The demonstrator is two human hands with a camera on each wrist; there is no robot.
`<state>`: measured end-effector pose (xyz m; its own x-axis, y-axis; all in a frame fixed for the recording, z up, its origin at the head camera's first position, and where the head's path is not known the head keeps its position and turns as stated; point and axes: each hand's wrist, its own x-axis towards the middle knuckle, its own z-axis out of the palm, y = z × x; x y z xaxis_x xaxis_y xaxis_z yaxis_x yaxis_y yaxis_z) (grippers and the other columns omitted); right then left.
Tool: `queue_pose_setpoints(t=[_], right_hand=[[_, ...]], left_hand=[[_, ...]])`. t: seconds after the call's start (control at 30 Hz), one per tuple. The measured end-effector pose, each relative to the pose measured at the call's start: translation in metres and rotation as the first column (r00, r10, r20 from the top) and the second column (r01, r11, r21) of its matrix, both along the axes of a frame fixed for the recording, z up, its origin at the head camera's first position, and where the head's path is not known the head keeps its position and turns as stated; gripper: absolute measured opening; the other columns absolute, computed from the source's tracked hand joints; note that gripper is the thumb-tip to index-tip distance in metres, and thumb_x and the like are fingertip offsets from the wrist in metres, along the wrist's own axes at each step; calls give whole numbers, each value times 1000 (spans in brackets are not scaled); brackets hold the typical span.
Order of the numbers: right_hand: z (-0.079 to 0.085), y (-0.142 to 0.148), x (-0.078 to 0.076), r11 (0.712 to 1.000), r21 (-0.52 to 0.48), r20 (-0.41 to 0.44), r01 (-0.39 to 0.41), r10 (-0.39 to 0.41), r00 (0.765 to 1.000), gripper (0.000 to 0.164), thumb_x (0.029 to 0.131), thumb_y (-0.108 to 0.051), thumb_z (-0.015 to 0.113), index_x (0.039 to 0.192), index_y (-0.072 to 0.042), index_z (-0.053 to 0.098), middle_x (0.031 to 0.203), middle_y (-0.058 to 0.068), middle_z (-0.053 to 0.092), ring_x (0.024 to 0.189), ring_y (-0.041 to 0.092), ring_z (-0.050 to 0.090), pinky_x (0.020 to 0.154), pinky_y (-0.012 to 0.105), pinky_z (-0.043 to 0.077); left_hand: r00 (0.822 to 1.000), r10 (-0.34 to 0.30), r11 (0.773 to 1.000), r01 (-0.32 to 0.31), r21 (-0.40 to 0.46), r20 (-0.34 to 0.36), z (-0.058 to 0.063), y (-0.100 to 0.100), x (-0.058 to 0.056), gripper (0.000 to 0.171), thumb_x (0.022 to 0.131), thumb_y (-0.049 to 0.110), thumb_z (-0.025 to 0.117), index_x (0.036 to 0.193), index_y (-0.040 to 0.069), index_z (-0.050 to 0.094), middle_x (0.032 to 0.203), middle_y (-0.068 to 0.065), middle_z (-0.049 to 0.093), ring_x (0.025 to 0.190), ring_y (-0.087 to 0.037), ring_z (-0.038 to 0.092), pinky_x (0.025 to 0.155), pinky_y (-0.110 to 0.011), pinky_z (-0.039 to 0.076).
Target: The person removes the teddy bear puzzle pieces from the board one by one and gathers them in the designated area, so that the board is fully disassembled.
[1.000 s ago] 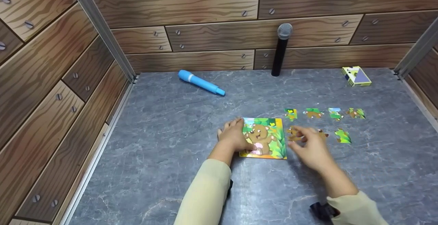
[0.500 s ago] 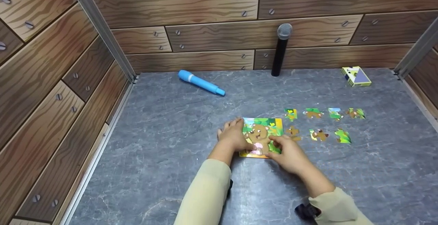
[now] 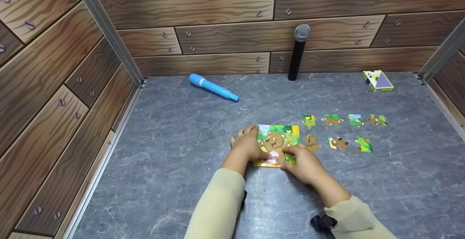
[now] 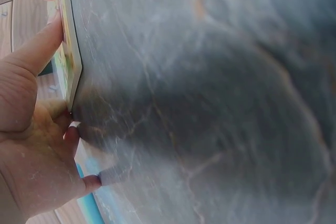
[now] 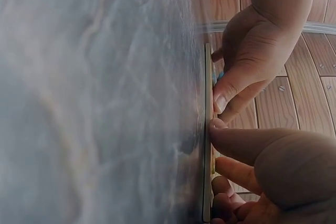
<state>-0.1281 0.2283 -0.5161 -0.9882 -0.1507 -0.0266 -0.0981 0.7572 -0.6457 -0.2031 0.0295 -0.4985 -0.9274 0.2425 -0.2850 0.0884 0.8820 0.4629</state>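
Observation:
A square jigsaw puzzle (image 3: 274,141) with a brown bear on a green background lies flat on the grey tabletop. My left hand (image 3: 247,145) rests over its left side; the thumb presses on the bear and the other fingers spread along the left edge. At the lower right my right hand (image 3: 305,163) has thumb and index finger close together on the puzzle. Between them a thin yellow-green puzzle piece (image 5: 213,164) shows edge-on in the right wrist view, mostly hidden by the fingers. Nearest that hand lies a loose brown puzzle piece (image 3: 310,138).
Several loose puzzle pieces (image 3: 339,143) lie in two rows right of the puzzle. Behind are a blue marker-like stick (image 3: 214,88), an upright black microphone (image 3: 297,53) and a yellow card box (image 3: 378,80). Wood-patterned walls (image 3: 225,37) border the tabletop.
My right hand has moved left from beside the loose pieces onto the puzzle's lower right, and shifted slightly further left since. The left hand has stayed in place.

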Motion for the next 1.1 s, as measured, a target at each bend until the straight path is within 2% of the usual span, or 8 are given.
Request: queue_pose_setpoints(t=[0.37, 0.73, 1.1], right_hand=[[0, -1, 0, 1000, -7, 20, 8, -8, 1000, 49, 91, -17, 85, 133, 2, 70, 124, 18, 64, 120, 40, 60, 107, 59, 45], [-1, -2, 0, 1000, -10, 2, 12, -12, 1000, 48, 90, -17, 86, 131, 3, 71, 126, 20, 65, 122, 41, 60, 109, 59, 44], [-3, -1, 1, 1000, -29, -50, 10, -12, 999, 47, 87, -15, 87, 128, 3, 72, 122, 18, 66, 119, 40, 61, 106, 58, 45]], left_hand=[[999, -19, 1000, 19, -2, 48, 3, -2, -2, 109, 83, 47, 91, 169, 18, 30, 175, 2, 24, 160, -30, 17, 125, -64, 10], [995, -42, 999, 41, 19, 88, 9, -5, -4, 106, 84, 33, 92, 169, 17, 30, 175, 0, 23, 160, -30, 17, 126, -63, 10], [993, -52, 999, 50, 16, 102, 10, -6, -7, 107, 80, 28, 96, 168, 18, 34, 175, 1, 24, 160, -31, 19, 125, -64, 12]])
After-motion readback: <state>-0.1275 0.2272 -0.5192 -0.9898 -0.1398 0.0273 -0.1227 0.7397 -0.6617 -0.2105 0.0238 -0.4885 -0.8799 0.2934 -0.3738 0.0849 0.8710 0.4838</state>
